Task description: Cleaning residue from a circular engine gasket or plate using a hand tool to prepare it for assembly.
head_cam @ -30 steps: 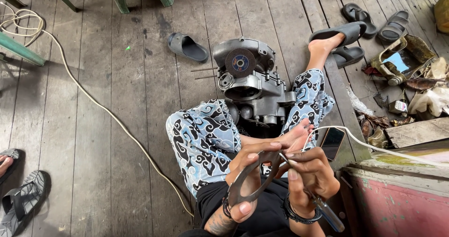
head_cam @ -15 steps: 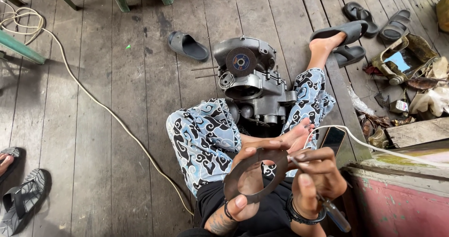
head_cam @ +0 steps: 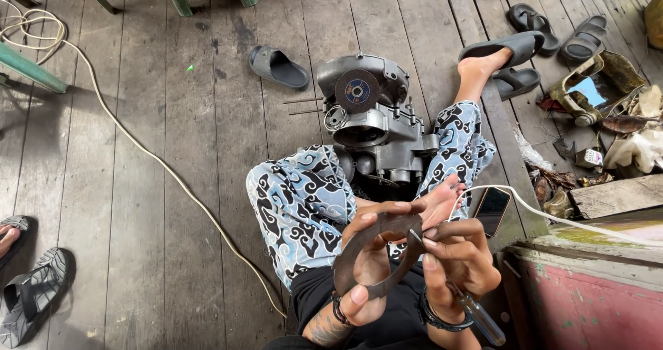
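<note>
My left hand (head_cam: pixel 369 263) grips a dark curved metal part, a half ring (head_cam: pixel 352 257), close to my lap. My right hand (head_cam: pixel 459 260) holds a screwdriver (head_cam: pixel 476 312) by its shaft, with the tip against the inner edge of the half ring and the handle pointing down toward me. A grey engine casing (head_cam: pixel 376 125) with a dark round disc on top rests on the wooden floor between my legs, beyond both hands. I sit in blue patterned trousers (head_cam: pixel 297 205), one foot tucked under near my hands.
A phone (head_cam: pixel 492 210) lies by my right knee, with a white cable (head_cam: pixel 552 215) running past it. A pale rope (head_cam: pixel 138 143) crosses the planks at left. Slippers (head_cam: pixel 278 67) lie scattered. Scrap parts (head_cam: pixel 597 91) pile up at right beside a red box (head_cam: pixel 587 301). Another person's sandalled foot (head_cam: pixel 31 291) shows at left.
Both hands have shifted slightly and turned the half ring, so its flat face shows more. The screwdriver tip has moved along the ring's inner edge. The engine has not moved.
</note>
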